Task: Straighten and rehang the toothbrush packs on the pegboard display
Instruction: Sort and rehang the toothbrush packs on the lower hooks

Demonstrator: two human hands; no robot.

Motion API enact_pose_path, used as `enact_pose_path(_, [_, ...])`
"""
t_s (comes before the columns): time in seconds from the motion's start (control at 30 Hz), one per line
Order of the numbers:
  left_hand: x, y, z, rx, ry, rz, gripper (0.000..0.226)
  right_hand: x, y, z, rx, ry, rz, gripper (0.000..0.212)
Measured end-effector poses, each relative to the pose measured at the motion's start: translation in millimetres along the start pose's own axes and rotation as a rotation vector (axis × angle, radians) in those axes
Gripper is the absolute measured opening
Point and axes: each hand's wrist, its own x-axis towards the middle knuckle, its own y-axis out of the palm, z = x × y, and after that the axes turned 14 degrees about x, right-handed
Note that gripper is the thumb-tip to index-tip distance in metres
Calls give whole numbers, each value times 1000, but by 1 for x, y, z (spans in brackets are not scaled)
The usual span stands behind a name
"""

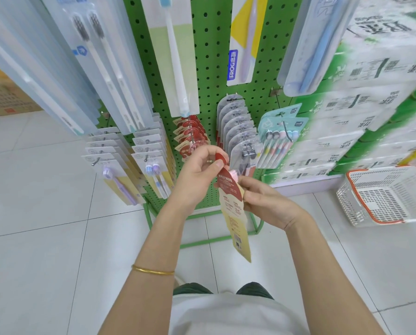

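White floor tiles (44, 226) run under a green pegboard (209, 56) hung with rows of toothbrushes. On the lower pegs, from left to right, hang purple-brush packs (115, 175), a row of red packs (190, 134), a row of grey packs (238, 124) and a teal pack (278, 141) holding several small brushes. Long clear packs hang on the upper pegs, their lower ends reaching down over the tops of the lower rows.

One red-and-cream toothbrush pack (233, 209) is held in both hands in front of the lower part of the board, between the red row and the grey row. It hangs lengthwise, tilted a little, with its printed back facing the camera and its cream end pointing down toward the floor. The left hand (197, 175), with a gold bangle (152, 271) on its forearm, has its grip pinched on the red top tab of the pack, thumb against the curled fingers, just beside the front of the red row. The right hand (265, 201) has its grip clamped on the pack's middle from the right edge, thumb on the near face. Whether the tab is on a peg cannot be told.

Stacked paper-goods packs (371, 105) fill the shelves to the right, blurred. A white basket (383, 197) with an orange rim sits on the floor below them. A cardboard box (6, 97) stands on the floor at far left.
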Motion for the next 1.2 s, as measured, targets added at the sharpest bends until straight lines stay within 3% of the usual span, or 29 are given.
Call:
enact_pose_path(0.23, [-8, -12, 6, -5, -49, 10, 22, 16, 13, -3, -221, 11, -24, 66])
enact_pose_path(0.3, [-9, -14, 6, 13, -44, -2, 25, 23, 14, -7, -246, 15, -40, 67])
enact_pose_path(0.5, [-10, -26, 18, 48, -201, -289, 30, 50, 25, -18, -371, -52, -324, 68])
enact_pose_path(0.6, [-10, -32, 21, 55, -239, -327, 29, 69, 36, -21, -436, -148, -466, 60])
enact_pose_path(0.73, [-10, -38, 20, 58, -250, -324, 30, 95, 41, -35, -546, -175, -621, 92])
enact_pose_path(1.2, [5, -46, 29, 185, -268, -245, 30, 128, 60, -55, -850, -291, -896, 100])
